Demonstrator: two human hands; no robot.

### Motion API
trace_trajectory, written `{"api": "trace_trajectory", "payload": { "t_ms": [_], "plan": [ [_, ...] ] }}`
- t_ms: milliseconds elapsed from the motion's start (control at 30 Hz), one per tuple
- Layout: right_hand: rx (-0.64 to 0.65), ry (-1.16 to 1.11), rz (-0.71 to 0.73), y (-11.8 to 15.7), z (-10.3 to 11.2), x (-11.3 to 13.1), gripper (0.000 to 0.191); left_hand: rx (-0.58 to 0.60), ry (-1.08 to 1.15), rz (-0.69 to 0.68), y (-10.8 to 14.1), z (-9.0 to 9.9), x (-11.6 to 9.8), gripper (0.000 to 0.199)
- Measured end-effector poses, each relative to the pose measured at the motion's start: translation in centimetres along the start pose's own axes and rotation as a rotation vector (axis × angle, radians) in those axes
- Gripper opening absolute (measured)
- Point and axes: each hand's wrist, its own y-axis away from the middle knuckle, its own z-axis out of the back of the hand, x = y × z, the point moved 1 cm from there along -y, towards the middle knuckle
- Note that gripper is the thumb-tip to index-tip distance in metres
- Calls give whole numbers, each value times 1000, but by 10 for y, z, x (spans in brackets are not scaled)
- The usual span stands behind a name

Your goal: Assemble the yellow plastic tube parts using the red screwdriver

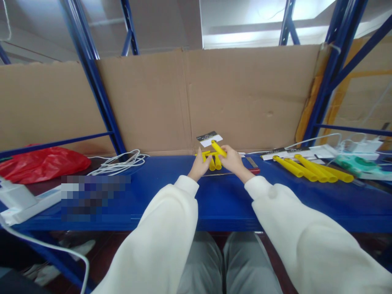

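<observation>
My right hand (pixel 232 160) is closed on a yellow tube-shaped handle (pixel 218 148), which slants up to the left and has a hole at its far end. Just to the left, my left hand (pixel 199 165) has its thumb and forefinger apart beside more yellow handles (pixel 215 164). Whether it touches them is hard to see. Behind the held handle, a black-and-white card (pixel 209 139) stands tilted near the cardboard. A thin tool with a red end (pixel 255 171) lies under my right wrist, next to a small grey strip (pixel 252 162).
Several yellow handles (pixel 309 169) lie at the right beside black-and-white cards (pixel 286 153) and a green-and-white packet (pixel 355 164). At the left are coiled white cable (pixel 122 163), a red plastic bag (pixel 45 163) and a white power strip (pixel 33 207). Cardboard (pixel 147 102) backs the blue shelf (pixel 159 204).
</observation>
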Motion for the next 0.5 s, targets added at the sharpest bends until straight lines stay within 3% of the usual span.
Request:
{"api": "trace_trajectory", "payload": {
  "t_ms": [167, 400, 500],
  "plan": [
    [82, -41, 135, 12, -17, 2, 35, -135, -17, 65, -3, 12, -2, 17],
    [74, -84, 213, 14, -9, -16, 39, -300, 129, 190, -12, 21, 11, 30],
    [101, -48, 241, 15, -10, -17, 39, -268, 158, 197, -13, 21, 12, 39]
  ]
}}
